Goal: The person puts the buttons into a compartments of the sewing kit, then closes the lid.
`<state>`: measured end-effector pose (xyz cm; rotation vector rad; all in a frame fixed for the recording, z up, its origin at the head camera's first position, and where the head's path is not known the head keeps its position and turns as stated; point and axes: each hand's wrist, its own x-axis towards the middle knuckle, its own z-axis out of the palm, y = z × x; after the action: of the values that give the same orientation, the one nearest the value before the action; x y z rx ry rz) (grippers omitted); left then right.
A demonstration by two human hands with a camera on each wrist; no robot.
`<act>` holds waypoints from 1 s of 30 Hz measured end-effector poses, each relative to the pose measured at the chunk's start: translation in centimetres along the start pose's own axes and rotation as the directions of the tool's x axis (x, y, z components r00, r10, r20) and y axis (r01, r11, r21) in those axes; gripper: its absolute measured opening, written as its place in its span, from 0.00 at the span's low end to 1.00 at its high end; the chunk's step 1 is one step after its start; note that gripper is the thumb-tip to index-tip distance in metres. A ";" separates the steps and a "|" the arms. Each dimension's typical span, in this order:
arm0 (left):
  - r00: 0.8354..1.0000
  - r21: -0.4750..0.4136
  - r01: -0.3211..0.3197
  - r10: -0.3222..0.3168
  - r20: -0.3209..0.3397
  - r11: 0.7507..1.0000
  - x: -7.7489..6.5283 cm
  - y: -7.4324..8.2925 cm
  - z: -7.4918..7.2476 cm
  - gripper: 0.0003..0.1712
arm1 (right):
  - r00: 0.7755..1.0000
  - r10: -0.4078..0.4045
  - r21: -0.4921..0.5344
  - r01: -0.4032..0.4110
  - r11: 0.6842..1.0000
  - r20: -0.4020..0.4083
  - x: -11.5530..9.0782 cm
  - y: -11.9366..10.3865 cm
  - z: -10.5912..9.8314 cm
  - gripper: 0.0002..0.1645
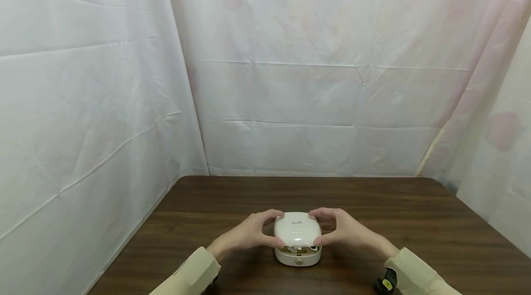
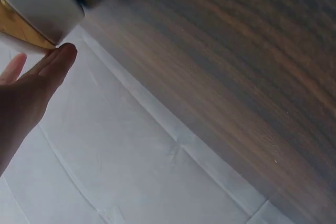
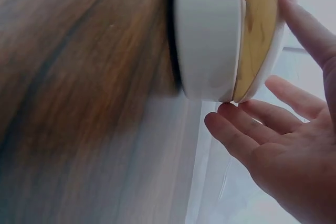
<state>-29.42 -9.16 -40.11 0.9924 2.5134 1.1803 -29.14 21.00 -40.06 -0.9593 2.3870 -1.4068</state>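
Observation:
A small white box (image 1: 297, 259) with rounded corners stands on the table near its front, a round knob on its front face. Its glossy white lid (image 1: 296, 229) is tilted up at the front, leaving a gap with small items inside that are too small to identify. My left hand (image 1: 251, 232) holds the lid's left edge between thumb and fingers. On the other side my right hand (image 1: 345, 229) holds the right edge the same way. In the right wrist view, a gold-coloured surface (image 3: 258, 30) shows in the wedge between lid and base, which stay joined at the back.
The box rests on a dark wood-grain table (image 1: 232, 193) with rounded far corners. White sheets (image 1: 315, 78) hang behind the table and along both sides. A dark device (image 1: 386, 281) is strapped at the right wrist.

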 end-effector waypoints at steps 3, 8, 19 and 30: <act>1.000 0.059 0.017 -0.016 -0.010 0.998 0.0 0.0 0.4 0.43 | 1.000 -0.020 -0.021 0.020 1.000 -0.006 -0.2 0.2 0.2 0.43; 1.000 0.128 -0.003 0.005 -0.016 0.992 0.2 -0.1 0.7 0.44 | 1.000 -0.027 -0.055 0.026 0.998 -0.014 -0.5 0.0 0.3 0.44; 0.999 0.192 -0.047 0.044 0.018 0.980 0.6 0.1 1.4 0.50 | 0.997 -0.062 -0.217 0.050 0.975 -0.047 -0.1 0.1 1.4 0.52; 1.000 0.160 0.003 -0.001 -0.013 0.987 1.0 0.2 1.6 0.53 | 0.996 -0.059 -0.277 0.040 0.960 -0.064 0.2 -0.1 2.0 0.50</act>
<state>-29.38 -7.51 -40.94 1.0215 2.6535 0.9993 -28.29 19.42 -41.03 -1.0551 2.6816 -1.1619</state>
